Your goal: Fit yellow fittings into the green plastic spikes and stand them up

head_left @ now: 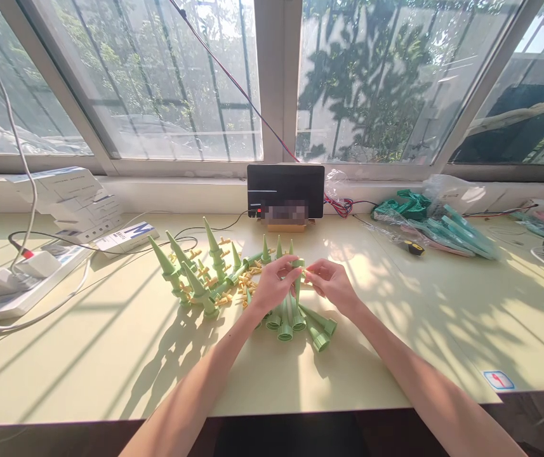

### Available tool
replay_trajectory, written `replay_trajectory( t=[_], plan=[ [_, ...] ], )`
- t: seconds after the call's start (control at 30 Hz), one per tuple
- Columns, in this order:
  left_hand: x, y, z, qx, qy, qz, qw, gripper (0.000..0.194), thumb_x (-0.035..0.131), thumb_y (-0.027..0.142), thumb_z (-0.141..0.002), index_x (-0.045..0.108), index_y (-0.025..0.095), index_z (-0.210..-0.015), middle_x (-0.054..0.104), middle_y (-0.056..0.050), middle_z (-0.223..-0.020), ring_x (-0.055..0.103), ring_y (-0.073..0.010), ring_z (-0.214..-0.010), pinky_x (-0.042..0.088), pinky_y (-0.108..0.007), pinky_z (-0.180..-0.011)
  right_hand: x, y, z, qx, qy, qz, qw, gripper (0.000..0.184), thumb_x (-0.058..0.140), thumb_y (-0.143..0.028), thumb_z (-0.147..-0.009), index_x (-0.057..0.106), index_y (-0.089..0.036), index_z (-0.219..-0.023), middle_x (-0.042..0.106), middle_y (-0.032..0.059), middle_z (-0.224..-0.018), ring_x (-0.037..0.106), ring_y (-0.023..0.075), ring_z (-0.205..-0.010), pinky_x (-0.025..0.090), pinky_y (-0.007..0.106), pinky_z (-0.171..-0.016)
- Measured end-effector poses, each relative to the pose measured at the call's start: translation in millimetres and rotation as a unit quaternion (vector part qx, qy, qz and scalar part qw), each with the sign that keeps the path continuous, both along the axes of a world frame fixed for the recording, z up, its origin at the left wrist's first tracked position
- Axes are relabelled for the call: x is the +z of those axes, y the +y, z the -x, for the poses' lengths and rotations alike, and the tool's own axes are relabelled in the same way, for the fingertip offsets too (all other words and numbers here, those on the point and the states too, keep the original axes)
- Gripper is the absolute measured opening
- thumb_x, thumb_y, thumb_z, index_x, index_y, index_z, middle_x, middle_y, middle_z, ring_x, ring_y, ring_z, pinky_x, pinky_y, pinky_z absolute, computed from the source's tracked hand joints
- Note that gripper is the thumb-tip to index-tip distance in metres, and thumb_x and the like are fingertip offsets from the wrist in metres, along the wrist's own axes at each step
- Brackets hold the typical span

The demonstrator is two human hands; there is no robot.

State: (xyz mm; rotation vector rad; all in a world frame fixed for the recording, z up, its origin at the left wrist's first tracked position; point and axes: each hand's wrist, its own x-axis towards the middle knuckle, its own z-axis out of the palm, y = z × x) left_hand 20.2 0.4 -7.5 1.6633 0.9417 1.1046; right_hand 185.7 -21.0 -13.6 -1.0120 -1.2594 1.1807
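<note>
My left hand point(276, 279) is closed round a green plastic spike point(298, 289), held point down with its wider end up. The fingertips of my right hand point(332, 282) are pinched against the side of that spike's upper end, on a small yellow piece point(303, 273) mostly hidden by the fingers. Under my hands lie several green cone-shaped spikes point(285, 331) with their threaded open ends facing me. Two more spikes point(320, 339) lie to their right. Small yellow plastic fittings point(247, 285) are heaped left of my left hand.
Several green spikes point(212, 244) stand points up at the left, with yellow fittings among them. A black tablet point(285, 184) stands by the window. Power strip point(38, 285), cables and white boxes point(72, 203) are at left; plastic bags point(466, 235) and a yellow-black cutter point(413, 247) at right.
</note>
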Motion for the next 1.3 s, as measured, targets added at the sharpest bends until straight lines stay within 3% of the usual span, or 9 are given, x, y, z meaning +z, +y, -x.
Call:
replay_trajectory(
  t=[0.3,0.6,0.87,1.13,1.3],
  plan=[
    [-2.8,2.9,2.0,-0.012,-0.024,0.047,0.999,0.036,0.062,0.042,-0.083,0.060,0.019,-0.110,0.056,0.002,-0.073,0.059,-0.0113,-0.046,0.048,-0.025,-0.047,-8.2,2.1,-0.5,-0.027,-0.063,-0.079,0.994,0.024,0.070,-0.040,-0.075,0.060,-0.019,-0.077,0.058,-0.0012,-0.064,0.050,0.0105,-0.053,0.037,0.024,-0.046],
    [-2.9,1.2,-0.1,-0.007,-0.006,-0.003,1.000,0.032,0.063,0.041,-0.083,0.062,0.020,-0.106,0.057,0.002,-0.073,0.057,-0.0101,-0.047,0.048,-0.024,-0.047,1.7,0.0,-1.1,0.017,0.010,0.016,1.000,0.038,0.077,-0.048,-0.066,0.058,-0.016,-0.074,0.061,0.0000,-0.062,0.035,0.0045,-0.039,0.025,0.023,-0.038],
    [-1.6,1.5,2.2,-0.021,-0.043,0.073,0.996,0.038,0.065,0.043,-0.081,0.058,0.020,-0.110,0.055,0.002,-0.072,0.058,-0.0112,-0.046,0.047,-0.025,-0.046,-5.5,0.6,-0.9,-0.025,-0.060,-0.080,0.995,0.030,0.072,-0.045,-0.073,0.060,-0.018,-0.075,0.061,0.0009,-0.066,0.050,0.0111,-0.054,0.036,0.025,-0.046],
    [1.0,-0.8,-0.6,-0.020,-0.008,0.001,1.000,0.030,0.062,0.040,-0.083,0.058,0.020,-0.105,0.056,0.002,-0.072,0.057,-0.0100,-0.048,0.048,-0.024,-0.049,1.7,0.6,-1.4,0.007,0.007,0.022,1.000,0.041,0.079,-0.051,-0.063,0.057,-0.017,-0.072,0.060,-0.0003,-0.059,0.037,0.0061,-0.040,0.025,0.023,-0.037],
    [-2.1,0.8,0.7,-0.022,-0.020,0.031,0.999,0.032,0.062,0.043,-0.082,0.057,0.021,-0.105,0.056,0.003,-0.073,0.057,-0.0103,-0.047,0.046,-0.024,-0.048,-2.3,1.2,-1.7,0.003,-0.016,-0.017,1.000,0.036,0.076,-0.048,-0.068,0.057,-0.018,-0.073,0.060,-0.0005,-0.061,0.046,0.0091,-0.047,0.030,0.023,-0.041]
  ],
)
